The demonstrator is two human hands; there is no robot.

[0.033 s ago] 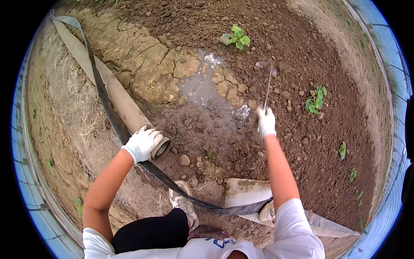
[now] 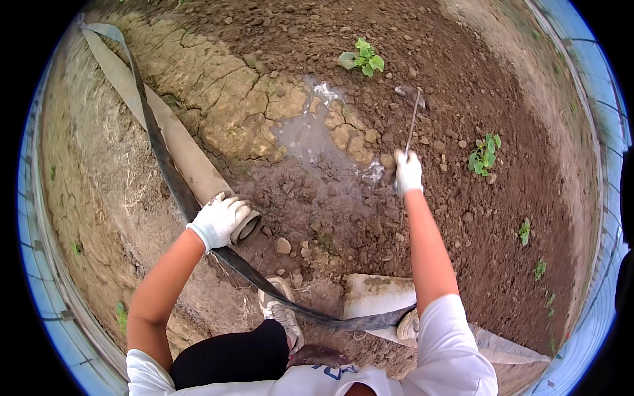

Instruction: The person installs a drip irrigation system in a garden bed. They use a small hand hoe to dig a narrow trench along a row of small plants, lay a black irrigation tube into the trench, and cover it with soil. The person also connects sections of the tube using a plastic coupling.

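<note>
– Hands (image 2: 220, 219) (image 2: 409, 173)?
– Two.
– Shoes (image 2: 288, 319) (image 2: 408, 325)?
– Two in view.
– Tools?
– One thin tool (image 2: 413, 122).
– Tubes?
– One open-ended tube (image 2: 196, 165).
– Plants?
– Two larger leafy plants (image 2: 362, 58) (image 2: 484, 154); several smaller plants (image 2: 524, 231) towards the right, too small to count exactly.

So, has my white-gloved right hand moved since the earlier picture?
Yes, your right hand has moved slightly forward, judged against the green leafy plant to its right.
</note>
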